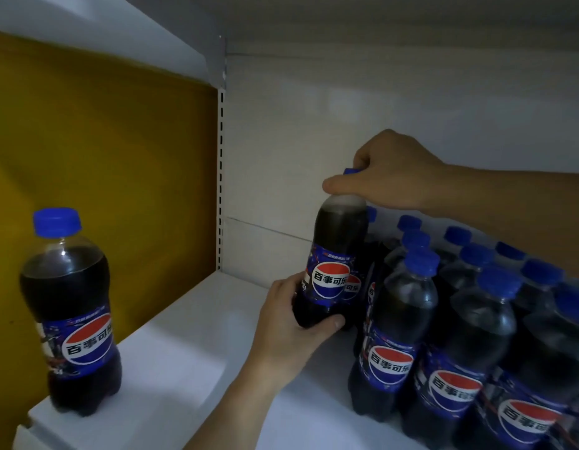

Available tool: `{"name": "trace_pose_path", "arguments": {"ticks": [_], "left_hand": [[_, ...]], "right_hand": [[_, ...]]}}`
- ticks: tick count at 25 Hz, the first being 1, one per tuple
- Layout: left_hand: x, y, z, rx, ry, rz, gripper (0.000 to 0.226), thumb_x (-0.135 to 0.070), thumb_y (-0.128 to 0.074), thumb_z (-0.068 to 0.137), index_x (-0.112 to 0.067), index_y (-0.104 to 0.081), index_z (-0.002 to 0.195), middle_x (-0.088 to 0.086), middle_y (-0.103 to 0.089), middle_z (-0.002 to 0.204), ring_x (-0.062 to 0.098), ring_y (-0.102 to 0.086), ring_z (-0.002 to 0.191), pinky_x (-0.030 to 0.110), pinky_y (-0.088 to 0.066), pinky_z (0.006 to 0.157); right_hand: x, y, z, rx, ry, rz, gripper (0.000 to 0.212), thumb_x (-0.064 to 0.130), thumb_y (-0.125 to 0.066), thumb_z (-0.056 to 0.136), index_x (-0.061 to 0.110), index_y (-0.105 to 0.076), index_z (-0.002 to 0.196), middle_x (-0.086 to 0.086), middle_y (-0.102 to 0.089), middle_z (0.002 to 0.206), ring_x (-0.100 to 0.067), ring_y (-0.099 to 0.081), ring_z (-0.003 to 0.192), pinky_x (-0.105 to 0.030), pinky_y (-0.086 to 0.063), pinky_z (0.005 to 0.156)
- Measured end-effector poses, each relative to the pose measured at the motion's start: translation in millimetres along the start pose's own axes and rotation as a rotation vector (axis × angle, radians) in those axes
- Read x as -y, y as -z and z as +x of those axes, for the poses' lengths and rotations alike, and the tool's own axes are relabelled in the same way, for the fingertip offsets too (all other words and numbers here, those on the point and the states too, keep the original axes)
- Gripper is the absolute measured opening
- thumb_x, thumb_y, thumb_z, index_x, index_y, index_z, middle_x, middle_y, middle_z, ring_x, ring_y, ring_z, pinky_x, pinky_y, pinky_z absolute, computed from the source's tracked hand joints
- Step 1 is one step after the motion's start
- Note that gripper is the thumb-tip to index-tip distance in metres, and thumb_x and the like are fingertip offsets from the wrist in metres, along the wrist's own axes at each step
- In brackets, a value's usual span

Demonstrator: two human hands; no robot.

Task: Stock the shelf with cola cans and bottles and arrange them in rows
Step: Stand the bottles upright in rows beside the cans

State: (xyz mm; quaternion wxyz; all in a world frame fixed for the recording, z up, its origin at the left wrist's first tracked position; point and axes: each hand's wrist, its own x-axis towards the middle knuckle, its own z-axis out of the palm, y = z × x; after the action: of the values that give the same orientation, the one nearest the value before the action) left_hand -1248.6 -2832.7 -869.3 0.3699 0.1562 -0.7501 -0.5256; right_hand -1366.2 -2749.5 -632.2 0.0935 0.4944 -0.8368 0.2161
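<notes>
Gripping one cola bottle (335, 254) near the shelf's (184, 352) back edge, the right hand (389, 172) is pinching its cap while left hand (289, 323) fingers are wrapping its base.

The white shelf (190, 345) lies bare between the lone bottle (70, 313) at its front left corner and the packed rows of bottles (470, 319) filling the right side. Both hands and the bottle they hold (337, 254) block the rows' left edge. The back panel (281, 157) above stays unobstructed.
</notes>
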Motion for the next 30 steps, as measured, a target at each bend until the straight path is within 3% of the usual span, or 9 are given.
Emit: {"name": "trace_pose_path", "arguments": {"ticks": [5, 10, 14, 17, 19, 22, 25, 27, 30], "left_hand": [[10.2, -19.4, 0.3, 0.037, 0.026, 0.089, 0.062, -0.019, -0.089, 0.074, -0.034, -0.056, 0.124, -0.025, -0.066, 0.114, -0.014, -0.058, 0.105, 0.003, -0.046, 0.081], [20.3, -37.3, -4.1, 0.058, 0.027, 0.109, 0.064, -0.013, -0.085, 0.077, -0.034, -0.059, 0.132, -0.024, -0.071, 0.115, -0.008, -0.063, 0.107, 0.020, -0.052, 0.097], [26.1, -37.1, -4.5, 0.134, 0.001, 0.164, 0.068, -0.013, -0.081, 0.080, -0.038, -0.055, 0.138, -0.026, -0.069, 0.121, -0.009, -0.060, 0.114, 0.007, -0.046, 0.094], [26.5, -36.1, -5.4, 0.127, 0.002, 0.202, 0.069, -0.013, -0.079, 0.082, -0.037, -0.052, 0.141, -0.027, -0.065, 0.121, -0.011, -0.056, 0.109, -0.004, -0.037, 0.084], [29.0, -38.0, -4.2, 0.128, 0.005, 0.205, 0.069, -0.013, -0.079, 0.082, -0.037, -0.052, 0.141, -0.027, -0.065, 0.119, -0.008, -0.058, 0.111, -0.005, -0.036, 0.083], [29.6, -38.2, -4.6, 0.161, 0.044, 0.198, 0.072, -0.015, -0.078, 0.084, -0.037, -0.046, 0.145, -0.022, -0.064, 0.128, 0.003, -0.059, 0.122, 0.003, -0.039, 0.092], [13.4, -29.6, -7.4, 0.193, 0.104, 0.203, 0.093, -0.028, -0.077, 0.088, -0.028, -0.018, 0.160, -0.009, -0.044, 0.157, 0.012, -0.042, 0.143, 0.026, -0.037, 0.113], [-12.6, -8.6, -15.7, 0.116, 0.105, 0.251, 0.097, -0.032, -0.075, 0.090, -0.029, -0.010, 0.162, -0.009, -0.029, 0.164, 0.010, -0.030, 0.149, 0.023, -0.030, 0.118], [-52.2, 42.7, -44.7, -0.236, -0.168, 0.398, 0.079, -0.027, -0.076, 0.089, -0.024, -0.033, 0.156, -0.005, -0.038, 0.160, 0.007, -0.034, 0.145, 0.006, -0.026, 0.112]], "right_hand": [[-17.1, -13.8, -4.2, 0.107, -0.006, -0.169, 0.051, 0.055, -0.074, 0.079, 0.007, -0.060, 0.072, -0.007, -0.052, 0.065, -0.019, -0.051, 0.063, -0.029, -0.043, 0.059], [-27.2, -19.0, -7.8, 0.127, 0.037, -0.276, 0.057, 0.061, -0.074, 0.078, 0.009, -0.055, 0.065, -0.003, -0.055, 0.061, -0.017, -0.053, 0.057, -0.034, -0.053, 0.064], [-34.6, -25.9, -9.2, 0.138, 0.057, -0.332, 0.059, 0.064, -0.073, 0.077, 0.007, -0.067, 0.083, -0.009, -0.069, 0.077, -0.025, -0.068, 0.072, -0.041, -0.060, 0.072], [-33.6, -25.6, -9.2, 0.222, 0.054, -0.345, 0.056, 0.063, -0.070, 0.081, 0.007, -0.065, 0.081, -0.005, -0.062, 0.070, -0.020, -0.059, 0.063, -0.034, -0.053, 0.064], [-33.0, -25.0, -8.0, 0.279, 0.065, -0.362, 0.055, 0.061, -0.067, 0.084, 0.006, -0.066, 0.085, -0.005, -0.060, 0.071, -0.018, -0.055, 0.062, -0.033, -0.048, 0.062], [-30.5, -23.6, -10.5, 0.299, 0.066, -0.399, 0.057, 0.061, -0.060, 0.090, 0.005, -0.069, 0.101, -0.010, -0.069, 0.089, -0.022, -0.063, 0.075, -0.037, -0.055, 0.074], [-20.3, -20.1, -19.1, 0.211, 0.108, -0.416, 0.051, 0.059, -0.050, 0.095, 0.015, -0.062, 0.119, -0.006, -0.064, 0.107, -0.023, -0.061, 0.092, -0.041, -0.054, 0.083], [-6.3, -19.2, -28.7, 0.106, 0.199, -0.353, 0.048, 0.059, -0.045, 0.097, 0.022, -0.056, 0.125, -0.002, -0.057, 0.110, -0.018, -0.055, 0.093, -0.038, -0.049, 0.082], [29.0, -26.6, -51.1, 0.046, 0.329, -0.199, 0.046, 0.059, -0.041, 0.097, 0.026, -0.053, 0.128, 0.000, -0.055, 0.111, -0.014, -0.052, 0.092, -0.035, -0.047, 0.081]]}}
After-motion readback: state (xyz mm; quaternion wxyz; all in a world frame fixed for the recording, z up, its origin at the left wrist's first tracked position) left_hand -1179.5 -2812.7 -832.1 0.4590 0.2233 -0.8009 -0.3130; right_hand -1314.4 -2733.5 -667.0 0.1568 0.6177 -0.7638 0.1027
